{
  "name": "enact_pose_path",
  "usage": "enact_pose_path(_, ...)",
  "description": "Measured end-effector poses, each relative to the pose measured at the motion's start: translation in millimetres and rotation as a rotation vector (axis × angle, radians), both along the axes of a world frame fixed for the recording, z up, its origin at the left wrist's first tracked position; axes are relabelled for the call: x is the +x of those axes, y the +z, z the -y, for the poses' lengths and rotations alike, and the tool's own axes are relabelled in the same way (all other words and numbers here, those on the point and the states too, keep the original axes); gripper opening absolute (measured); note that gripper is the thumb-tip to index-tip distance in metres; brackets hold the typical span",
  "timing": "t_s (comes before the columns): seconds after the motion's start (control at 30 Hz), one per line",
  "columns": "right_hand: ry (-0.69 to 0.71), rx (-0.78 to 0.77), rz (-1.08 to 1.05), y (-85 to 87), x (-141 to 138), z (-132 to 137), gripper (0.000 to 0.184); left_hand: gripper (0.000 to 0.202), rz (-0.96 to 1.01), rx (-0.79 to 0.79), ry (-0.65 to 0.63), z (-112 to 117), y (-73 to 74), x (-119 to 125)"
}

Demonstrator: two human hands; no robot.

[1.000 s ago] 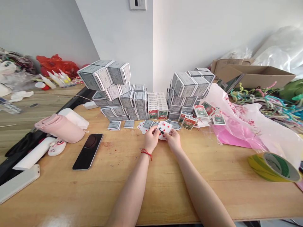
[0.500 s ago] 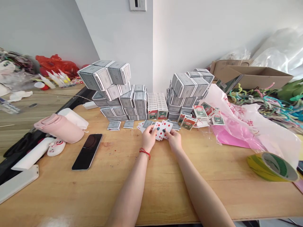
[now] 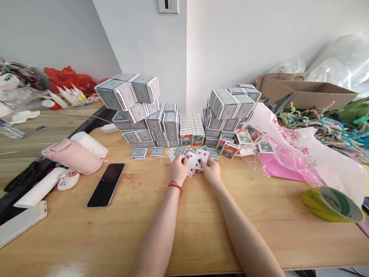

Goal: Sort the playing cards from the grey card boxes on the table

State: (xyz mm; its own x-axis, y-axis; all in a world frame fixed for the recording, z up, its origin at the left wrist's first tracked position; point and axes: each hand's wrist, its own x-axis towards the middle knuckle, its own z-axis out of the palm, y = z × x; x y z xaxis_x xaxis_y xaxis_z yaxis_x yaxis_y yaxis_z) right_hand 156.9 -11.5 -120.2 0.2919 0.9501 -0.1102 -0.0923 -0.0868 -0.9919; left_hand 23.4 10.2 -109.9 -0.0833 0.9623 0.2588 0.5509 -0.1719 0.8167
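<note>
My left hand (image 3: 179, 168) pinches the left side of a few playing cards (image 3: 193, 161), which show red diamonds on their faces. My right hand (image 3: 211, 171) grips the right side of the same cards, its thumb lying on the front one. Just beyond, loose playing cards (image 3: 181, 151) lie on the table, some with grey patterned backs up. Behind them stand two side-by-side rows of card boxes (image 3: 192, 129). Block-like stacks of grey patterned card packs rise on the left (image 3: 135, 111) and on the right (image 3: 227, 109).
A phone (image 3: 106, 185), a pink bottle (image 3: 73, 156) and a white power bank (image 3: 24, 223) lie to the left on the wooden table (image 3: 190, 238). To the right are a yellow tape roll (image 3: 331, 204), pink plastic wrapping (image 3: 288, 165) and a cardboard box (image 3: 314, 92).
My left hand has shifted slightly left and down with its card, whose lower end now tilts lower. The right hand stays almost in place.
</note>
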Motion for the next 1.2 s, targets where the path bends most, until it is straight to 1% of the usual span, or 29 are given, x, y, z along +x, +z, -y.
enact_pose_path(0.13,0.072,0.006,0.07,-1.9,0.9,0.1,0.025,0.014,0.034,0.02,-0.018,-1.3,-1.9,-1.2)
enact_pose_path(0.2,0.073,0.008,0.099,-1.6,0.7,0.6,0.023,0.016,0.056,-0.007,-0.031,-1.7,-2.3,-1.4)
enact_pose_path(0.3,0.052,-0.006,0.138,-0.2,0.4,1.6,0.022,0.015,0.048,-0.059,-0.006,-1.7,-1.7,-1.4)
enact_pose_path(0.4,0.043,-0.009,0.146,0.6,0.4,2.4,0.022,0.015,0.031,-0.068,0.011,-0.8,-0.6,-1.0)
enact_pose_path(0.5,0.041,-0.004,0.138,-0.2,0.4,2.4,0.023,0.015,0.038,-0.043,0.024,0.5,0.4,-0.6)
enact_pose_path(0.63,0.035,-0.001,0.106,-0.7,-0.2,1.8,0.023,0.012,0.056,0.083,0.006,0.6,2.0,-0.8)
enact_pose_path(0.7,0.029,-0.003,0.075,1.1,-0.6,1.8,0.024,0.014,0.069,0.123,0.038,0.2,2.9,-1.2)
enact_pose_path(0.77,0.019,-0.006,0.057,4.5,-1.1,2.3,0.026,0.017,0.104,0.097,0.073,0.2,3.8,-1.5)
enact_pose_path(0.83,0.022,-0.004,0.06,8.9,-1.4,3.3,0.027,0.021,0.15,0.048,0.074,0.8,4.7,-1.6)
enact_pose_path(0.9,0.038,0.006,0.076,13.3,-1.6,4.7,0.03,0.024,0.188,0.02,0.052,1.6,5.4,-1.3)
enact_pose_path(1.03,0.102,0.059,0.078,18.8,-2.5,7.3,0.032,0.028,0.235,0.024,0.025,2.8,6.9,-0.2)
enact_pose_path(1.13,0.171,0.097,0.056,18.5,-3.2,7.5,0.033,0.029,0.271,0.017,0.009,3.4,7.9,0.6)
enact_pose_path(1.2,0.224,0.101,0.047,16.7,-2.8,6.9,0.035,0.028,0.298,0.0,-0.033,4.1,8.4,1.3)
